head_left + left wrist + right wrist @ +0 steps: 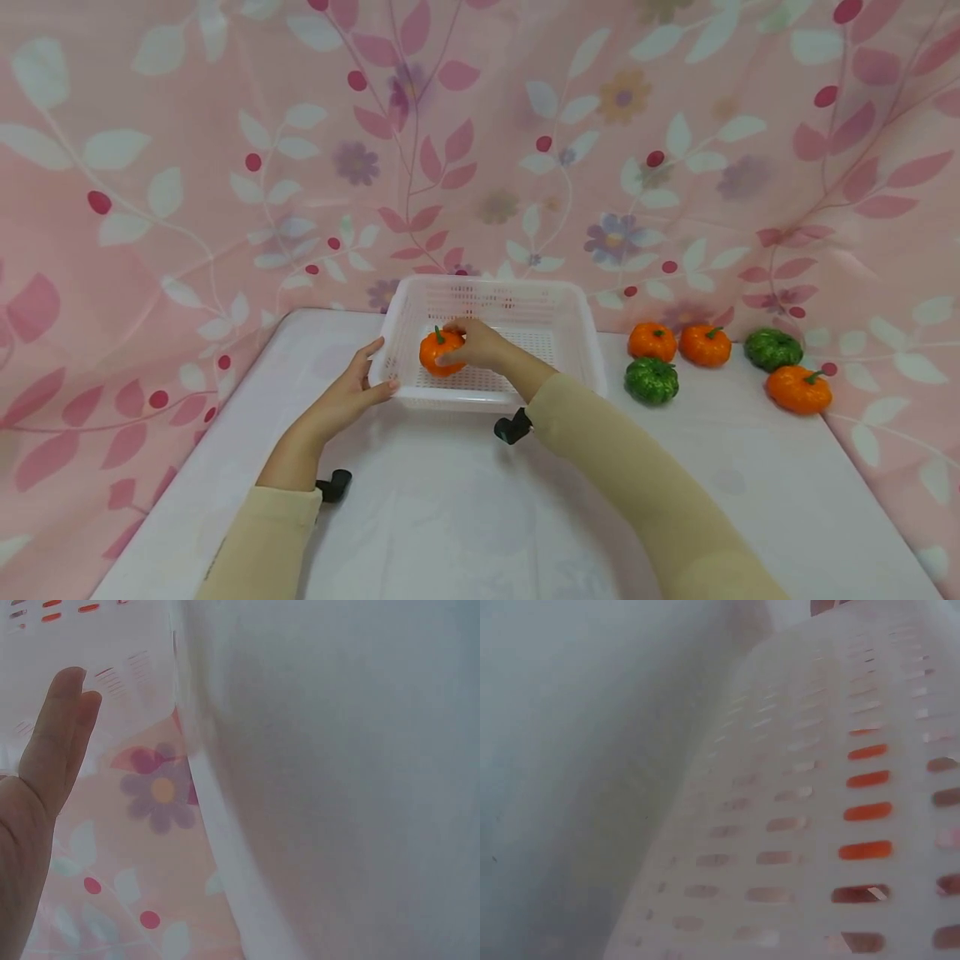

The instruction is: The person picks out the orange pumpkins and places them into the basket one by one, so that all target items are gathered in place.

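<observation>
A white plastic basket (491, 395) with slotted walls stands on the table. Inside it, towards the left, my right hand (480, 342) grips a small orange pumpkin (437, 353) with a green stem. My left hand (348, 392) touches the basket's near left corner, its fingers straight along the outside and its thumb at the front rim. The left wrist view shows the straight fingers (56, 742) against the basket wall. In the right wrist view the slotted basket wall (821, 825) hides the right hand's grip, and orange shows through the slots.
To the right of the basket lie more orange pumpkins (651, 343) and two green pumpkins (651, 382). White cloth covers the table (450, 508). A pink floral curtain (480, 167) hangs right behind it.
</observation>
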### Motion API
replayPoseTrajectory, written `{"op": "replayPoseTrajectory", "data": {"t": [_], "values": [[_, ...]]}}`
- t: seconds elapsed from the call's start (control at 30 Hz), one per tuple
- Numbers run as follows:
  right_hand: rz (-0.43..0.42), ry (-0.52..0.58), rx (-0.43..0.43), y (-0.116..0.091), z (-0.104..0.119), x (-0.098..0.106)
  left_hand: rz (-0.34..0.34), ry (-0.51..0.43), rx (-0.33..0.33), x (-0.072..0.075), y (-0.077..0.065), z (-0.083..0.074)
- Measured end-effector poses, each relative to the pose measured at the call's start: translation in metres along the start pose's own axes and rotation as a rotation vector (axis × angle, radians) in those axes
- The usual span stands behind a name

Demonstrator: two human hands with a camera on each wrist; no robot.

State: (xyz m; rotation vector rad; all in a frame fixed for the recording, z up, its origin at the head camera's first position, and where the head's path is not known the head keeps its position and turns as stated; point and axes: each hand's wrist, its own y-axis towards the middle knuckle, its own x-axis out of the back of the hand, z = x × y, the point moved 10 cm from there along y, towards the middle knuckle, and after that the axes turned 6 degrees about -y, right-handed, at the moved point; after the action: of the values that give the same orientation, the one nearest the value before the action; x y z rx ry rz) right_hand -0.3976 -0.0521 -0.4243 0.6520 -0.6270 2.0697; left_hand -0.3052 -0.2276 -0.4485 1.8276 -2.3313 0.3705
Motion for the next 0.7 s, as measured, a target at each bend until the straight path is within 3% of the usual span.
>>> {"op": "replayPoseTrajectory", "data": {"t": [0.2, 0.7], "values": [[0.019, -0.021, -0.013, 0.009, -0.012, -0.006, -0.015, 0.027, 0.014, 0.001, -0.001, -0.001], [0.083, -0.047, -0.022, 0.008, -0.018, -0.016, -0.004, 0.009, 0.022, -0.001, 0.000, -0.004]]}}
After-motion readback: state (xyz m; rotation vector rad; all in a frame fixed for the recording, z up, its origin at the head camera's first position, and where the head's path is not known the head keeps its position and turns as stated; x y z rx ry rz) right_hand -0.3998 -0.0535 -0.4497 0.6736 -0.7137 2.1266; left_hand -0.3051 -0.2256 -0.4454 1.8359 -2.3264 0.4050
